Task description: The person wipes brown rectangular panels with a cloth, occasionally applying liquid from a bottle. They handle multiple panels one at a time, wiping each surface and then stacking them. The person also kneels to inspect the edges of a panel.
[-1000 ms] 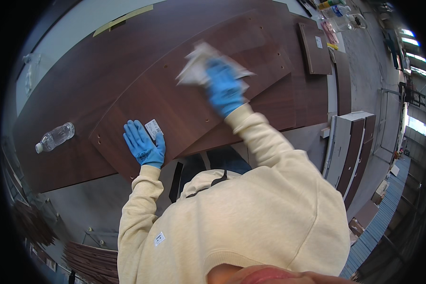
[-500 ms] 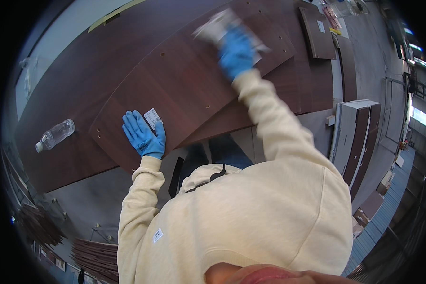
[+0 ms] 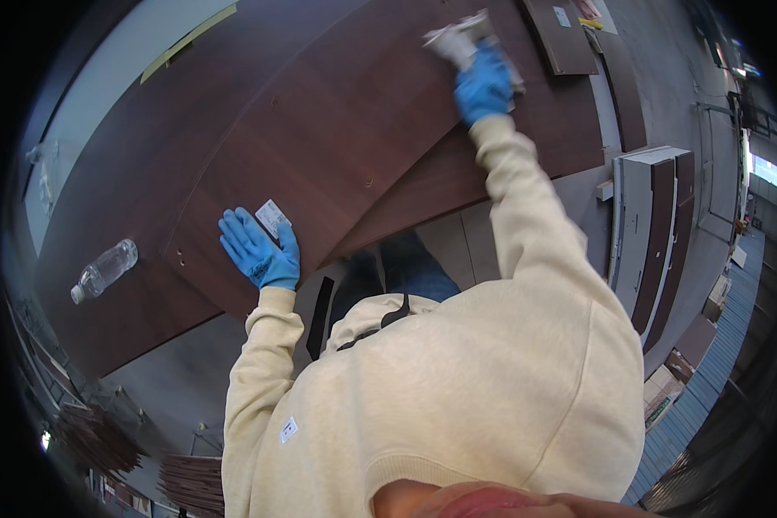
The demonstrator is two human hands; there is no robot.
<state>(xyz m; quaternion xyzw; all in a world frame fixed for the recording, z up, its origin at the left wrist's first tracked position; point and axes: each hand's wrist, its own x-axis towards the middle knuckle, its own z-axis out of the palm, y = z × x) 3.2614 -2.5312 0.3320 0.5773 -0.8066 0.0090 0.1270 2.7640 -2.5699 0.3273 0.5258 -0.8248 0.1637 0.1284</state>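
Observation:
A dark reddish-brown wooden panel (image 3: 319,155) with small drilled holes lies on top of a larger brown board (image 3: 527,164). My left hand (image 3: 262,248), in a blue glove, rests flat on the panel's near left part with fingers stretched out. Beside its fingers a white printed label (image 3: 273,218) sticks to the panel. At the far right end my right hand (image 3: 483,85), also gloved in blue, is closed over a whitish cloth (image 3: 459,41) and presses it to the panel. The hand and cloth are slightly blurred, and the fingertips are partly hidden.
On the left, a clear plastic bottle (image 3: 105,271) lies on its side on the larger board. A smaller brown panel (image 3: 560,36) sits at the far right. White and brown boards (image 3: 656,233) stand right of the table, and stacked brown strips (image 3: 190,483) are at lower left.
My right hand has moved to the right with the cloth, toward the panel's far right end. My left hand stays flat by the label. The whole view has shifted slightly.

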